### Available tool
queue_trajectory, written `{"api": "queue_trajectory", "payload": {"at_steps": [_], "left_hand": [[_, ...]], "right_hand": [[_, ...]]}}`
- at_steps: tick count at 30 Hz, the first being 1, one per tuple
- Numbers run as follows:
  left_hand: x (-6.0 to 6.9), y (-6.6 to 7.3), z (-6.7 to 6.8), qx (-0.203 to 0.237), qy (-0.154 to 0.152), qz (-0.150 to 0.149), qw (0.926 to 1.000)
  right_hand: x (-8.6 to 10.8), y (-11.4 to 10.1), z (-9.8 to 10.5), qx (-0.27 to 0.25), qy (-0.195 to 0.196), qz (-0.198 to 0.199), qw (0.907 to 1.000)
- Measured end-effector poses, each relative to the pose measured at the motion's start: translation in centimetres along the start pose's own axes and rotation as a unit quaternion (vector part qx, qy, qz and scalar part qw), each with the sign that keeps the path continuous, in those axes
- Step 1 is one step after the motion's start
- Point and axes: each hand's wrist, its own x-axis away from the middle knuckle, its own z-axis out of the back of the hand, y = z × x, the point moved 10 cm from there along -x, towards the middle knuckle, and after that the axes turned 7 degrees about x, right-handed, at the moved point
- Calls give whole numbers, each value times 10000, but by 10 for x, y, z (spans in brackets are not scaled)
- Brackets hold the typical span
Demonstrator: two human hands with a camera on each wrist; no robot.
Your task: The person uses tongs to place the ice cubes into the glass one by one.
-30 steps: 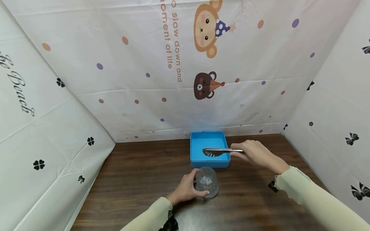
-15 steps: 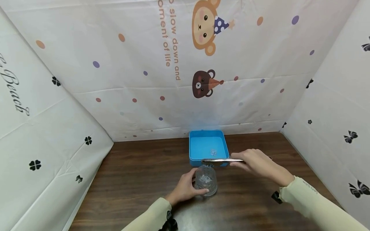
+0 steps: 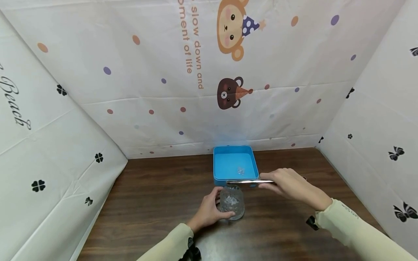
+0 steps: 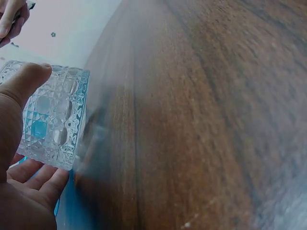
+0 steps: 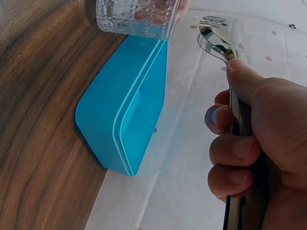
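Observation:
My left hand (image 3: 209, 210) holds a clear, patterned glass (image 3: 232, 204) standing on the table, with the thumb on its near side. Clear, ice-like pieces show inside it. In the left wrist view the cut pattern of the glass (image 4: 57, 115) is plain. My right hand (image 3: 289, 186) grips metal serving tongs (image 3: 243, 181), level above the far rim of the glass. One end of the tongs (image 5: 218, 43) is a spoon, the other forked. Something transparent shows beside these ends in the right wrist view; whether they pinch it, I cannot tell.
Just behind the glass stands a shallow blue box (image 3: 235, 157) with a small clear piece (image 3: 241, 170) in it. The brown wooden table (image 3: 163, 181) meets a white printed sheet (image 3: 163, 123) at the back. More sheets rise at left and right.
My right hand has brought the tongs from over the blue box toward me, above the glass's far rim. The clear piece in the box has come into sight. My left hand stays on the glass.

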Motion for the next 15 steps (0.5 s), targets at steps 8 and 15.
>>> {"api": "queue_trajectory", "payload": {"at_steps": [8, 15], "left_hand": [[0, 3, -1, -114, -37, -102, 9999], [-1, 5, -2, -90, -45, -178, 9998]], "right_hand": [[-2, -2, 1, 11, 8, 11, 10000], [-2, -4, 1, 77, 5, 108, 9999]]}}
